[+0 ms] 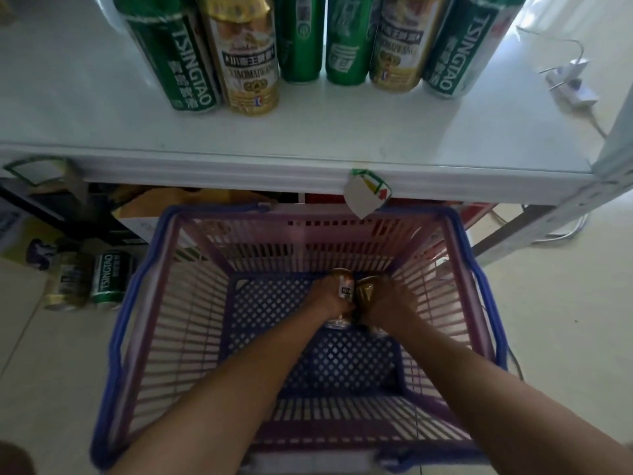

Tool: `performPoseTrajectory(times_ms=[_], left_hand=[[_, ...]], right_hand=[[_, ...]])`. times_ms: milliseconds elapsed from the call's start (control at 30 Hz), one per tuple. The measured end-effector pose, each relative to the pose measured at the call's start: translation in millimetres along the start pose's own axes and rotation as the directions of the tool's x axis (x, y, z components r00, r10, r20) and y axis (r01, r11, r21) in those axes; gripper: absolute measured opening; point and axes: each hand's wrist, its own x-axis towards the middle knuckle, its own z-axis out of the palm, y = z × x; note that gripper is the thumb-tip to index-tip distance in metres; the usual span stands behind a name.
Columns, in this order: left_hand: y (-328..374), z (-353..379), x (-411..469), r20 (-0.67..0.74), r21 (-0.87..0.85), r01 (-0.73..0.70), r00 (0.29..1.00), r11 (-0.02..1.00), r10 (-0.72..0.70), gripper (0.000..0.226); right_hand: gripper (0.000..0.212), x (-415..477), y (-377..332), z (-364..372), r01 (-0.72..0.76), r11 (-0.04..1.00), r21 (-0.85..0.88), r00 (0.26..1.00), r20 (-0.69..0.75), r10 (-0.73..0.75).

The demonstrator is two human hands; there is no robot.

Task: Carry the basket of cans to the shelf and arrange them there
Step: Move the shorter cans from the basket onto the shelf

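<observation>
A pink basket (191,303) with a blue rim and blue mesh floor stands on the tiled floor below the white shelf (308,132). Both my arms reach down into it. My left hand (327,298) grips a gold can (344,286) lying on the basket floor. My right hand (388,305) grips a second gold can (366,291) right beside it. On the shelf stand several green and gold cans (246,60) in a row along the back.
Two more cans (89,281) stand on the floor left of the basket, beside cardboard boxes (51,214) under the shelf. A paper tag (364,192) hangs from the shelf edge. A white power strip (572,80) lies at the right, near the shelf's metal post (561,214).
</observation>
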Motion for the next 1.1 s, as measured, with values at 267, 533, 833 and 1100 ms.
performPoseTrajectory(times_ms=[267,533,833,1100], left_hand=[[-58,-29,-21,-0.012,0.064,0.060,0.998,0.996,-0.060,0.077],[-65,-90,-56,0.013,-0.041,-0.087,0.996,0.995,0.088,0.074],[-36,-183,-130,0.017,-0.013,-0.348,0.937,0.937,0.348,0.084],[0,-249,-191,0.199,-0.394,-0.459,0.803,0.796,0.562,0.075]], right_hand=[[0.082,-2,-5,5,0.143,0.987,0.077,0.968,0.198,-0.156],[0.083,-57,-9,-91,0.566,0.792,0.229,0.824,-0.114,-0.555],[0.089,-138,19,-174,0.777,0.519,0.357,0.623,-0.320,-0.714],[0.071,-151,44,-233,0.772,0.197,0.605,0.600,-0.590,-0.540]])
